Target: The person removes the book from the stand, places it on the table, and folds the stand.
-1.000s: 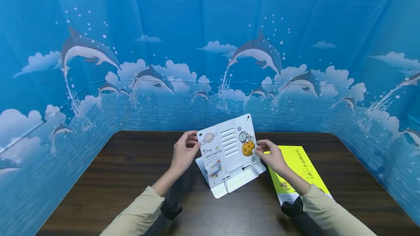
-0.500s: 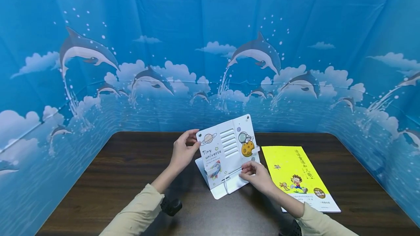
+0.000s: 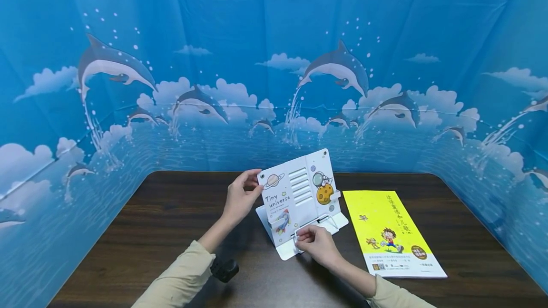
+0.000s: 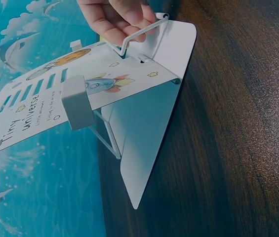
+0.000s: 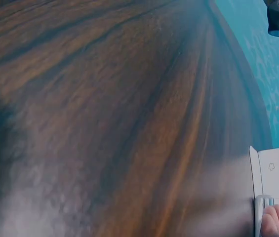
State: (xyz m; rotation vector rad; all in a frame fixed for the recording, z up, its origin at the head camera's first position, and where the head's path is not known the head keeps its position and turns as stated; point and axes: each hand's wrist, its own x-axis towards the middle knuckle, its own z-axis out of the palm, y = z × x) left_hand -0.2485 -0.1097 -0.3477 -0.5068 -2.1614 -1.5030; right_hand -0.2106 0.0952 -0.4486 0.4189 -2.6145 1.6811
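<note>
A white book stand (image 3: pixel 276 206) with space drawings and "Tiny universe" lettering stands propped on its base plate on the table. My left hand (image 3: pixel 241 198) holds its upper left corner, thumb in front and fingers behind the panel. Low on the front, my right hand (image 3: pixel 318 245) pinches the wire page holder (image 4: pixel 144 32) near its left end. Curled fingers of that hand show around the wire in the left wrist view. A white side clip (image 4: pixel 77 101) sticks out from the stand's left edge. The right wrist view catches only fingertips (image 5: pixel 276 219) at the base.
To the right of the stand lies a yellow book (image 3: pixel 385 217) with a cartoon child on its cover. The dark wooden table (image 3: pixel 141 251) ends at a blue dolphin-print curtain (image 3: pixel 231 137) behind and at both sides.
My right hand has left the stand's right side clip and moved down and left along the bottom to the wire page holder. The left hand stays at the corner.
</note>
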